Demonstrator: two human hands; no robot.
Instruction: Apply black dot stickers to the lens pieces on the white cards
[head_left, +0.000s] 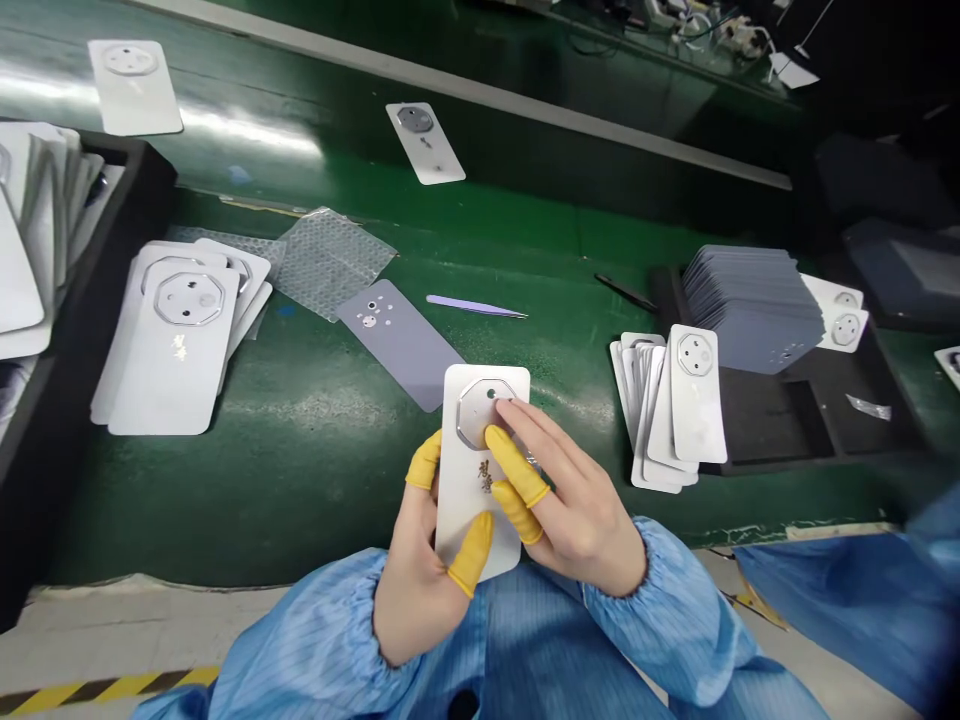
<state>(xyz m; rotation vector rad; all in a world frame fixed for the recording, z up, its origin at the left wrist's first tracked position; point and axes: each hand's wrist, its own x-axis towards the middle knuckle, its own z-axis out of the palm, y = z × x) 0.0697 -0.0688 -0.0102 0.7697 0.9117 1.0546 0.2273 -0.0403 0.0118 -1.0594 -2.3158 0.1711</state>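
Observation:
A white phone back cover (457,500) with an octagonal camera ring and gold characters is held upright in front of me. My left hand (424,580) grips it at the left edge, thumb on the face and fingers around the side, with yellow finger cots on. Over the cover's right side lies my right hand (581,500), its fingers stretched out and spread. Its fingertips touch the face by the camera ring, and the thumb rests lower, near the characters. Just beyond the cover, a grey-blue sheet with small holes (405,345) lies on the green bench (322,500).
Purple tweezers (476,306) and bubble wrap (330,260) lie ahead. White covers are piled left (161,390) and right (697,405). Black trays hold more covers at left and grey sheets (754,305) at right. Single covers (427,145) lie on the far strip. Blue fabric shows at lower right.

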